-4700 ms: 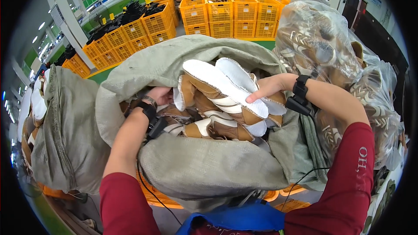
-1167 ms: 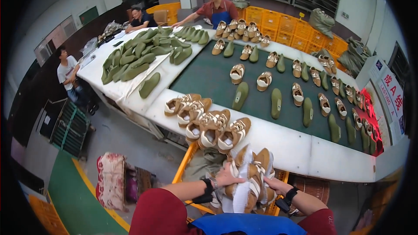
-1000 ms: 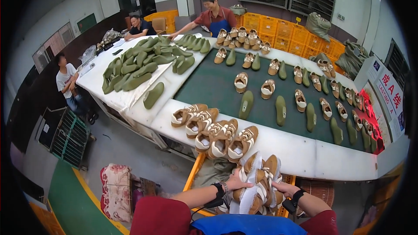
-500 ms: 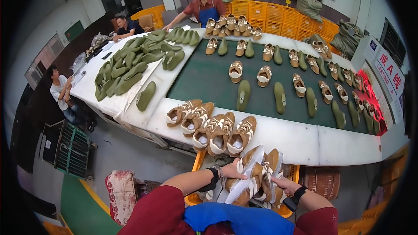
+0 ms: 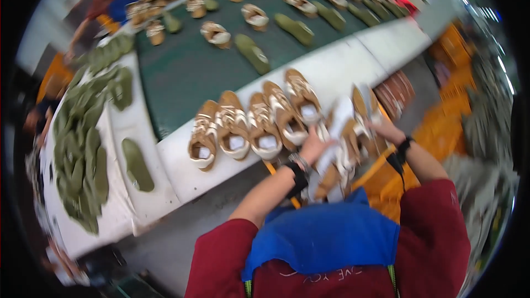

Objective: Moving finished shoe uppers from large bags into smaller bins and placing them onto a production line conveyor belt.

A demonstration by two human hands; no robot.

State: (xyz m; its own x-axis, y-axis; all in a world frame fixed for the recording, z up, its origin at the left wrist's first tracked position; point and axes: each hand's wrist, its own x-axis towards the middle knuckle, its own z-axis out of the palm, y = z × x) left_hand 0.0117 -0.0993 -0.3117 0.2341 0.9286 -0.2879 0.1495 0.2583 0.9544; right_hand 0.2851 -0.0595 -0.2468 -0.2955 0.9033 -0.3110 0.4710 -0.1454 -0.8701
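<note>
My left hand (image 5: 317, 148) is closed on a brown-and-white sneaker (image 5: 346, 142), whose pale sole side faces it. Opposite, my right hand (image 5: 387, 131) grips another brown-and-white sneaker (image 5: 371, 111) from its outer side. The shoes are bunched upright between my hands at the table's near edge, above an orange crate (image 5: 377, 170). More sneakers sit lower in the crate, partly covered by my hands and blurred. Just left of my left hand, a row of several laced sneakers (image 5: 233, 127) stands on the white table border (image 5: 175, 157), heels toward me.
A green conveyor belt (image 5: 190, 66) carries brown sneakers and green shoe lasts (image 5: 252, 54) in rows. Many lasts (image 5: 77, 149) are heaped on the left table. A brown ribbed bin (image 5: 395, 95) and orange crates (image 5: 452, 99) stand to the right. Blurred people are beyond the table.
The view has turned and tilted, so the table now slants up to the right. My hands, still on the sneakers, appear farther up, against the table edge. The standing row looks unchanged.
</note>
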